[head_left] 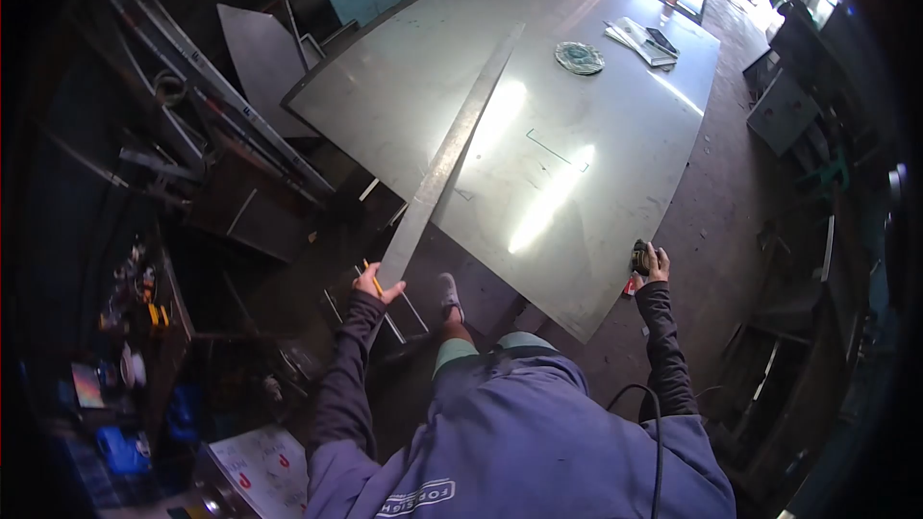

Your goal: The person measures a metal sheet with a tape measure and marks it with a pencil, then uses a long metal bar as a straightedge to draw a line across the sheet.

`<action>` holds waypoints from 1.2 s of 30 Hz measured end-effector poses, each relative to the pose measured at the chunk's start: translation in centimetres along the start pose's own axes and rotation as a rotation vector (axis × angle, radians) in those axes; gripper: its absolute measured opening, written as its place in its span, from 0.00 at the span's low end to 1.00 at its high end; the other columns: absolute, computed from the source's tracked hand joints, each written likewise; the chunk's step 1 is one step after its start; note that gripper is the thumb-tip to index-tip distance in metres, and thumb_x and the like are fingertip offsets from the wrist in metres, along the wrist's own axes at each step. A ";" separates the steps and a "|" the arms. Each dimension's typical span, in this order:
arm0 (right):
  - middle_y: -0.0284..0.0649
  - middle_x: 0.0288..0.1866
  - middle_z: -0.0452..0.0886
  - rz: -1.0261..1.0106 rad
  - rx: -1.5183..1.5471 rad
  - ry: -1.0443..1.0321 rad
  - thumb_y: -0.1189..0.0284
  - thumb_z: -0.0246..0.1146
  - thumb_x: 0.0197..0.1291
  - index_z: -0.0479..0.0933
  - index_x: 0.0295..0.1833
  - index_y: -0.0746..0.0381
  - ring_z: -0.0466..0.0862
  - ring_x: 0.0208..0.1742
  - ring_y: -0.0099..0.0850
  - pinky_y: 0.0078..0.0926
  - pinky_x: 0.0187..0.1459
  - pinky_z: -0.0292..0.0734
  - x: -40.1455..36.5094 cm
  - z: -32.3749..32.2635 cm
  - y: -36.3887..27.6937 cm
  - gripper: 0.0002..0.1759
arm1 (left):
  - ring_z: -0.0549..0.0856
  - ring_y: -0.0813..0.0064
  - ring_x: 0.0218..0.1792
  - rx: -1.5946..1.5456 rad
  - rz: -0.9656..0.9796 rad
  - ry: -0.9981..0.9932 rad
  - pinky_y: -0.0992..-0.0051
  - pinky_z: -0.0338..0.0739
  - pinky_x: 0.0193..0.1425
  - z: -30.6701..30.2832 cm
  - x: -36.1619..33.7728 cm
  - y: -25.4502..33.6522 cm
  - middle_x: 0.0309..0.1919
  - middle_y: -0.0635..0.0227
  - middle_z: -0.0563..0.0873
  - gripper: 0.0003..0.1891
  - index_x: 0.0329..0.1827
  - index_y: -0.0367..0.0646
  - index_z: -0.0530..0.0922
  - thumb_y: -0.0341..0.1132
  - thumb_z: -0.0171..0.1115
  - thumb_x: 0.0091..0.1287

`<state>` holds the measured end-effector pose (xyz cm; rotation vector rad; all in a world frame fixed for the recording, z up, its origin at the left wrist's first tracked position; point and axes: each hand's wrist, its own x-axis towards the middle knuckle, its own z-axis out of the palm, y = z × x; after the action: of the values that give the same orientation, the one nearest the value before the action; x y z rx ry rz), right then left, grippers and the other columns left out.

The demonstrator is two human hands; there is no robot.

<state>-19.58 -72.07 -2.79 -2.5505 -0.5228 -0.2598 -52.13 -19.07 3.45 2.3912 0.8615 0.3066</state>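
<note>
A long flat metal straightedge [460,139] reaches from my left hand [377,288] up across a large shiny metal sheet [385,125]. My left hand is closed around its near end, just off the sheet's edge, and a yellow pencil [373,275] also sits in those fingers. Out by the sheet's right edge, my right hand [658,267] is closed on a small dark object that looks like a tape measure [639,257]. Something small and red [630,285] shows beneath that hand. A short green line [556,148] is marked on the sheet.
On the sheet lie a round greenish disc [580,58] and papers [639,41] with a dark phone-like item. Metal strips [221,86] lean at the left. A cluttered bench [135,346] stands at lower left; metal parts [784,111] line the right.
</note>
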 end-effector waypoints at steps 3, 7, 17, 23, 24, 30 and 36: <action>0.46 0.64 0.62 0.019 -0.096 -0.052 0.75 0.72 0.34 0.66 0.67 0.46 0.69 0.59 0.48 0.40 0.60 0.69 0.5 -0.8 -3.1 0.47 | 0.85 0.56 0.40 0.027 0.025 -0.028 0.64 0.78 0.50 0.4 5.9 -1.9 0.37 0.53 0.86 0.38 0.51 0.42 0.77 0.54 0.77 0.38; 0.45 0.60 0.64 0.035 -0.138 -0.059 0.72 0.73 0.33 0.68 0.65 0.47 0.69 0.58 0.46 0.42 0.59 0.67 3.6 1.3 -8.2 0.45 | 0.85 0.54 0.42 0.018 0.015 -0.114 0.63 0.78 0.51 0.7 12.4 -4.7 0.39 0.52 0.85 0.39 0.53 0.42 0.76 0.55 0.77 0.38; 0.51 0.70 0.58 0.200 -0.396 -0.088 0.71 0.70 0.42 0.65 0.67 0.52 0.60 0.68 0.52 0.46 0.68 0.59 23.0 10.5 -19.2 0.41 | 0.84 0.52 0.46 -0.024 0.044 -0.220 0.64 0.77 0.54 -2.2 21.7 -10.1 0.44 0.49 0.84 0.42 0.56 0.41 0.74 0.57 0.76 0.39; 0.52 0.69 0.60 -0.215 -0.194 0.110 0.69 0.71 0.41 0.67 0.65 0.53 0.62 0.68 0.52 0.44 0.67 0.62 22.5 12.1 -27.9 0.40 | 0.83 0.52 0.46 -0.109 0.116 -0.224 0.63 0.76 0.54 -0.8 24.6 -10.9 0.46 0.52 0.84 0.41 0.57 0.43 0.73 0.54 0.76 0.40; 0.52 0.69 0.60 -0.162 -0.147 0.057 0.70 0.71 0.41 0.68 0.64 0.53 0.62 0.68 0.52 0.45 0.67 0.61 21.3 12.3 -28.5 0.39 | 0.83 0.52 0.46 -0.138 0.113 -0.239 0.62 0.76 0.53 -1.1 24.8 -10.6 0.45 0.52 0.84 0.40 0.57 0.43 0.73 0.53 0.76 0.40; 0.50 0.72 0.56 0.049 -0.132 -0.141 0.67 0.71 0.41 0.67 0.66 0.50 0.59 0.71 0.50 0.48 0.67 0.59 15.0 15.2 -28.4 0.41 | 0.85 0.55 0.44 -0.198 0.091 -0.296 0.65 0.78 0.51 -1.8 25.8 -9.9 0.42 0.53 0.85 0.37 0.52 0.41 0.76 0.55 0.77 0.42; 0.51 0.72 0.57 0.021 -0.044 -0.123 0.67 0.70 0.43 0.68 0.65 0.52 0.59 0.71 0.51 0.46 0.68 0.59 16.3 17.8 -30.6 0.38 | 0.85 0.71 0.40 -0.354 -0.082 -0.463 0.73 0.77 0.48 -2.6 26.5 -12.0 0.38 0.59 0.86 0.27 0.48 0.39 0.80 0.51 0.73 0.53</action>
<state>-16.02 -33.41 0.55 -2.6251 -0.5419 -0.1079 -38.98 6.66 -0.92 1.9751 0.6248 -0.1194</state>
